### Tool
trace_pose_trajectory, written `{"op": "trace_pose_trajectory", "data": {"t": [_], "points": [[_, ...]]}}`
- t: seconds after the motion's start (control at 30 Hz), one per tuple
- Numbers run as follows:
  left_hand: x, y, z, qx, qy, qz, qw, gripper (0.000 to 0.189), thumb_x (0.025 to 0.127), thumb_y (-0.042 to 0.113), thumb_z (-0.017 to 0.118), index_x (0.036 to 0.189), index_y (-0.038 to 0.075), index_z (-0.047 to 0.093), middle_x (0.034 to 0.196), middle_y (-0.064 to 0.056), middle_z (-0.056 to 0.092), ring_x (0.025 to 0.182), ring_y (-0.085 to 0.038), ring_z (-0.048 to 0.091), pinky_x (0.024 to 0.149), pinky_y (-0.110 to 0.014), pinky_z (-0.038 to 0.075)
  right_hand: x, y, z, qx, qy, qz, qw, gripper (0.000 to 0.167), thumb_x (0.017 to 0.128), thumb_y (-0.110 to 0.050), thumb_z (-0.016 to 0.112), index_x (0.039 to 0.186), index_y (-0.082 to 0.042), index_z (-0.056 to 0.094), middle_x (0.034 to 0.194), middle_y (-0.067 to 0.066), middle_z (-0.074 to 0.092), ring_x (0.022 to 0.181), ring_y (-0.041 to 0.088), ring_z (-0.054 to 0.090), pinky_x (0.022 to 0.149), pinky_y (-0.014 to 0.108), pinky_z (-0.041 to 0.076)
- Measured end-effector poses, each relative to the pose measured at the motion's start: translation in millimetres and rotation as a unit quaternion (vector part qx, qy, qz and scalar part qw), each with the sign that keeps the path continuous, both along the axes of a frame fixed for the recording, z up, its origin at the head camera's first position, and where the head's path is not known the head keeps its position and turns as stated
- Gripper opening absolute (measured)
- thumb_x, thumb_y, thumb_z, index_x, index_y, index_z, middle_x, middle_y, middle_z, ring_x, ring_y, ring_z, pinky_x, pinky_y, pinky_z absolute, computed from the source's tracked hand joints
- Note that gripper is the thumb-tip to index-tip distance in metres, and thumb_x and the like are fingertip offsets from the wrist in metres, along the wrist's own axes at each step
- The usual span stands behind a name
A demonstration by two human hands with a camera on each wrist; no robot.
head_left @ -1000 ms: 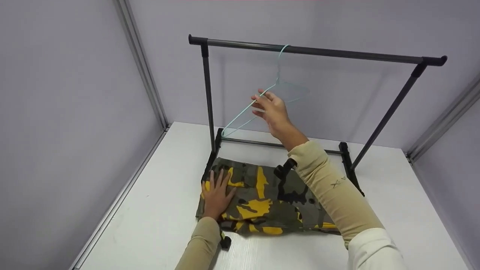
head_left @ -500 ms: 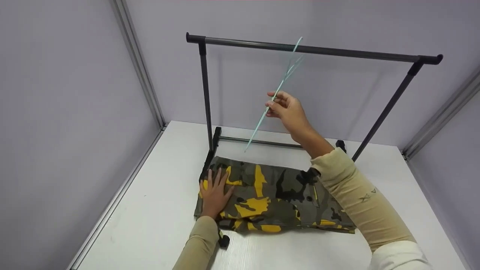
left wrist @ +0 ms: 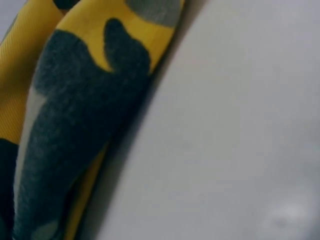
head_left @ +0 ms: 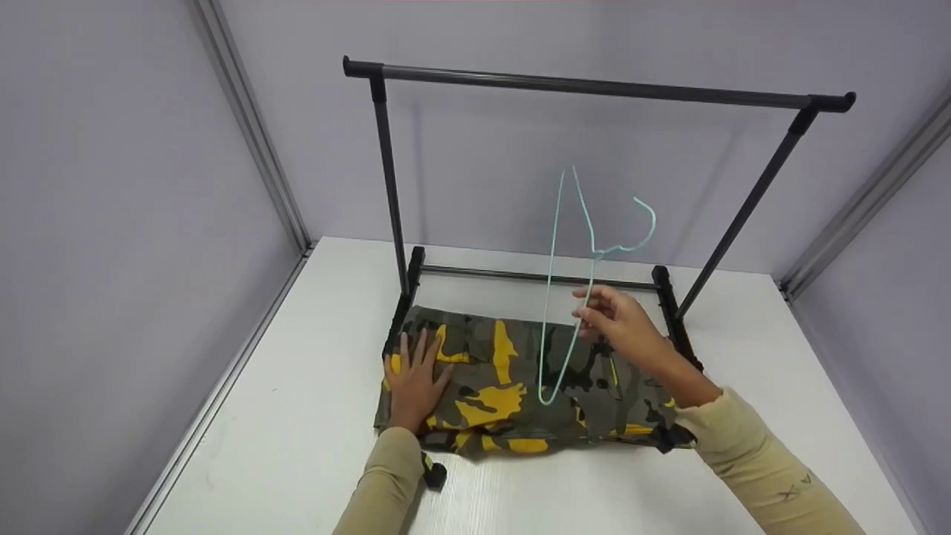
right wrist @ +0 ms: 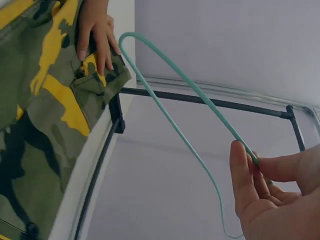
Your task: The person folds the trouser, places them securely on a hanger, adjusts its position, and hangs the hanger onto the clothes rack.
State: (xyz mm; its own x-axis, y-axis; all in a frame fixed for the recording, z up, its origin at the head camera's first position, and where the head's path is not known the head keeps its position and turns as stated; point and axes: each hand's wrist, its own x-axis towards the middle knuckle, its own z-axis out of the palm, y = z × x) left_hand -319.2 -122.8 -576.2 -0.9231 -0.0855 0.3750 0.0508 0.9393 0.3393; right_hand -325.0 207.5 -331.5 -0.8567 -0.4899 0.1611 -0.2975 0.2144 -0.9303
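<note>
A mint-green wire hanger (head_left: 550,297) is pinched by its shoulder between the thumb and fingers of my right hand (head_left: 624,327). It stands on end above the cloth, its hook to the right, off the rail. In the right wrist view the hanger (right wrist: 182,75) slants up from the thumb and fingertips of that hand (right wrist: 272,187). Folded camouflage pants (head_left: 513,371) in grey, black and yellow lie on the white table. My left hand (head_left: 416,379) rests flat on their left end, fingers spread. The left wrist view has only a fold of the pants (left wrist: 85,105) beside the tabletop.
A black clothes rack (head_left: 594,86) stands behind the pants, its feet on the white table (head_left: 275,416). Grey wall panels (head_left: 475,178) close in the back and both sides. A small black wrist camera (head_left: 435,475) sits by the left sleeve.
My right hand has lifted the hanger off the rail and brought it down and to the right, over the pants, turning it on end. My left hand stays on the pants.
</note>
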Motion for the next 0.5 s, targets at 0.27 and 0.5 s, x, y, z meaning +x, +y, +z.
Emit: {"op": "trace_pose_trajectory", "data": {"t": [0.27,0.5], "points": [[-2.6,-1.7,-1.5,-0.011,0.029,-0.002,0.9995,0.065,0.088,0.056,0.051,0.144,0.028,0.036,0.152,-0.001,0.022,0.140,-0.029,0.004,0.102,-0.063,0.006,18.0,49,-96.1,-0.051,-0.174,-0.001,0.9835,0.038,0.095,-0.011,0.053,0.126,0.009,0.043,0.108,0.021,0.056,0.096,0.034,0.059,0.081,0.039,0.050],[-0.7,-1.2,-2.5,-0.001,0.017,-0.002,0.9999,0.064,0.088,0.056,0.051,0.144,0.028,0.035,0.153,0.001,0.019,0.141,-0.028,0.001,0.103,-0.063,0.003,27.9,69,-142.6,-0.056,-0.226,-0.001,0.9725,0.047,0.095,-0.010,0.053,0.130,0.016,0.036,0.114,0.030,0.052,0.100,0.036,0.058,0.081,0.036,0.050]]}}
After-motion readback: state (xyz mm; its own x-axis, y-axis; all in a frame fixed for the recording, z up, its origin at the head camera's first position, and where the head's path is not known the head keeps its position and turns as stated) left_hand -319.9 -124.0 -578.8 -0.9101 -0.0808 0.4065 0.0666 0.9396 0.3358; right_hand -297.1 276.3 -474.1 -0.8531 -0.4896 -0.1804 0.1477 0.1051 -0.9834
